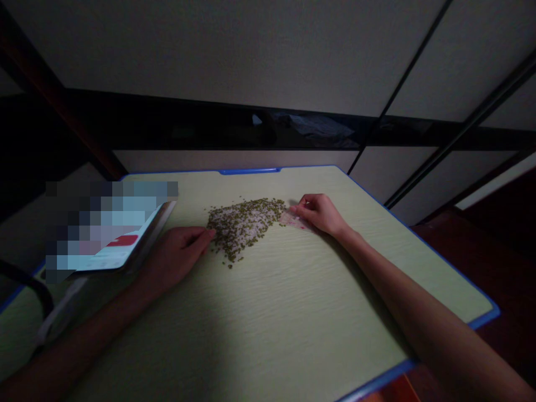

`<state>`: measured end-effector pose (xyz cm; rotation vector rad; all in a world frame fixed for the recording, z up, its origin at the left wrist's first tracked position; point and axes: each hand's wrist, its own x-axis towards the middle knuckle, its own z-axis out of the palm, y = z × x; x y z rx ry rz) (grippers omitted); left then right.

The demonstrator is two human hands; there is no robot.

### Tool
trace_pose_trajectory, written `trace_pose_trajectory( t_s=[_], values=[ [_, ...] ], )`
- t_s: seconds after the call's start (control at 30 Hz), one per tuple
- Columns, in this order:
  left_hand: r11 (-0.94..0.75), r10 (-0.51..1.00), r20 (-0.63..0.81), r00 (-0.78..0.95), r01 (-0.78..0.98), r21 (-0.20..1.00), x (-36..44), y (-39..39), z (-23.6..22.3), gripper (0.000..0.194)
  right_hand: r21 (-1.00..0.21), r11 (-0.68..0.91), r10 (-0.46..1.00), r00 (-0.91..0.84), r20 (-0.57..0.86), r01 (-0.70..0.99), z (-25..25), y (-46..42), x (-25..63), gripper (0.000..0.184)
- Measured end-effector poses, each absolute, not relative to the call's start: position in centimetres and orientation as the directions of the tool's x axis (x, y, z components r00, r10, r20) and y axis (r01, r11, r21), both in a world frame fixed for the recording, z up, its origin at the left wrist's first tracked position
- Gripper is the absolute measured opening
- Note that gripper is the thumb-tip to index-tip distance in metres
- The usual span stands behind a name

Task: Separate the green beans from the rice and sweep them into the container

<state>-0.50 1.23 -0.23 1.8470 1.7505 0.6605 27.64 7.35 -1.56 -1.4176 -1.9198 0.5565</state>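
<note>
A spread of small green-brown seeds [247, 220] lies on the table, with a pale layer showing between them; I cannot tell whether that is grains or a sheet underneath. At its left edge, my left hand [184, 251] rests with thumb and forefinger pinched together; what they grip is too small to make out. From the spread's right side a thin, see-through plastic sheet with pink print [295, 220] reaches under my right hand [320, 213]. The curled fingers of that hand are closed at the sheet's edge.
A lit tablet [121, 248], partly blurred out, leans on the left of the pale table [285, 324], which has a blue rim. A dark cable [39, 287] runs beside it. Cabinet panels [234, 56] stand behind the table's far edge.
</note>
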Motion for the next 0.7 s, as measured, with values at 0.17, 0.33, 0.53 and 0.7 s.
trace_pose_trajectory(
  t_s=[0.17, 0.33, 0.53, 0.7],
  values=[
    [-0.043, 0.999, 0.011, 0.049, 0.741, 0.67, -0.6, 1.1, -0.3, 0.041, -0.686, 0.287, 0.955, -0.141, 0.262, 0.669, -1.7, 7.4, 27.6, 0.034],
    [-0.052, 0.998, 0.021, 0.052, 0.752, 0.658, -0.7, 1.1, -0.3, 0.041, -0.672, 0.265, 0.954, -0.089, 0.285, 0.691, -1.8, 7.3, 27.1, 0.034],
    [-0.046, 0.998, 0.008, 0.054, 0.752, 0.657, -0.6, 1.2, -0.3, 0.042, -0.672, 0.257, 0.954, -0.072, 0.29, 0.694, -1.8, 7.2, 26.5, 0.033],
    [-0.07, 0.997, 0.028, 0.069, 0.749, 0.659, -0.5, 1.2, -0.2, 0.042, -0.681, 0.277, 0.954, -0.108, 0.28, 0.678, -1.7, 7.1, 26.4, 0.031]
  ],
)
